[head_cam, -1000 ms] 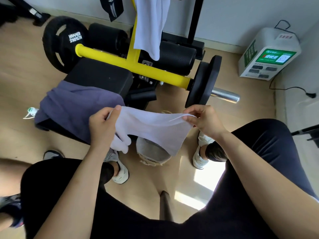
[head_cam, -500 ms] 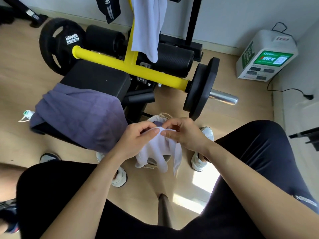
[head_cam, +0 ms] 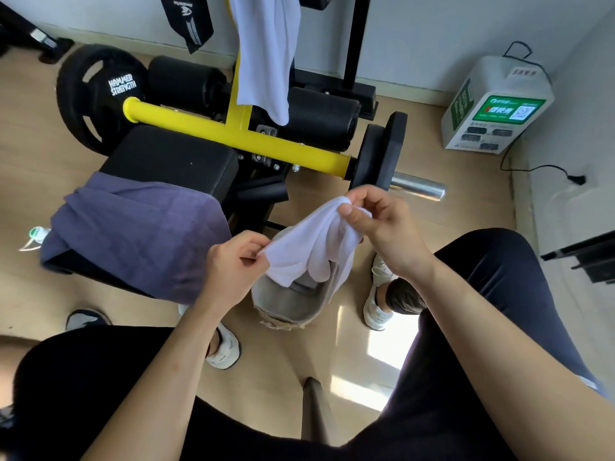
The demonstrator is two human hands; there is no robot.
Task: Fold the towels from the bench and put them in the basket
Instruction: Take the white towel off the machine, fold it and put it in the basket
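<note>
I pinch the small white towel [head_cam: 309,247] with both hands. My left hand [head_cam: 229,271] holds one end between thumb and fingers. My right hand [head_cam: 389,234] holds the other end, a bit higher and farther from me. The towel is bunched up and sags between my fingers, so I hold both ends to keep it from falling open.

The basket [head_cam: 293,304] sits on the floor right under my fingers, between my feet. I think I hold the towel over it so it can drop straight in when the fold is done. The towel's bottom hangs down at the basket's mouth. I cannot tell if it touches.

Left of my left fingers, a purple towel [head_cam: 139,227] lies over the end of the bench [head_cam: 173,158]. Far past my fingers, up high, a hanging white towel [head_cam: 263,51] drapes on the yellow bar [head_cam: 233,141]. I think those two come next.
</note>
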